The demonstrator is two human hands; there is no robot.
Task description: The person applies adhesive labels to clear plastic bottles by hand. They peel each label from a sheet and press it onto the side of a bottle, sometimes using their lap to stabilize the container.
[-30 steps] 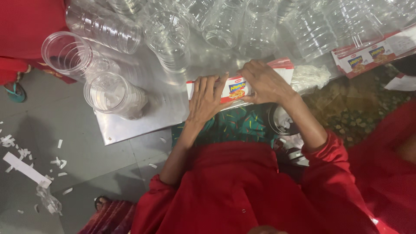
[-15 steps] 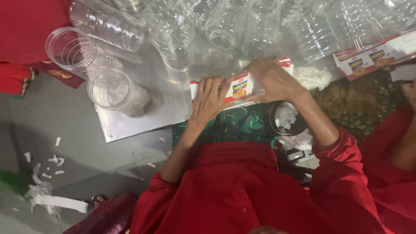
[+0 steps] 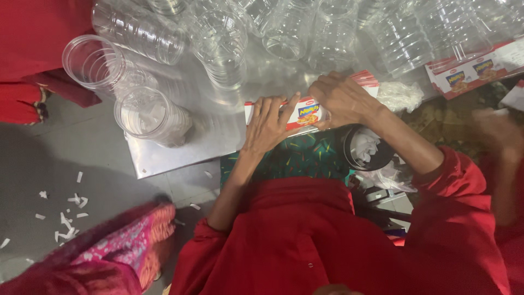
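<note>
The person's left hand (image 3: pixel 268 123) lay flat, fingers spread and straight, pressing on the left part of a printed label strip (image 3: pixel 303 113), a long red, white and yellow band that rested on the near edge of a metal sheet (image 3: pixel 180 153). The right hand (image 3: pixel 343 99) sat curled over the right part of the same strip, fingers bent and close together, knuckles up; whether the fingertips pinched the strip or only pressed on it could not be told, since the hand hid them. The strip lay between the two hands, just in front of the person's lap, with its right end showing past the right hand beside a crumpled clear plastic bag (image 3: pixel 399 94). Behind the strip, many clear plastic jars (image 3: pixel 218 46) lay crowded on their sides across the sheet. Two more stood out at the left: one jar (image 3: pixel 94 61) with its open mouth toward the camera, and another jar (image 3: pixel 152 117) lying near the sheet's left edge. A stack of similar labels (image 3: pixel 469 71) lay at the upper right, well apart from the hands. A roll of tape (image 3: pixel 367 148) with white scraps in its hollow sat just below the right wrist. White paper scraps (image 3: pixel 68 210) were scattered on the grey floor (image 3: pixel 49 153) at the left.
</note>
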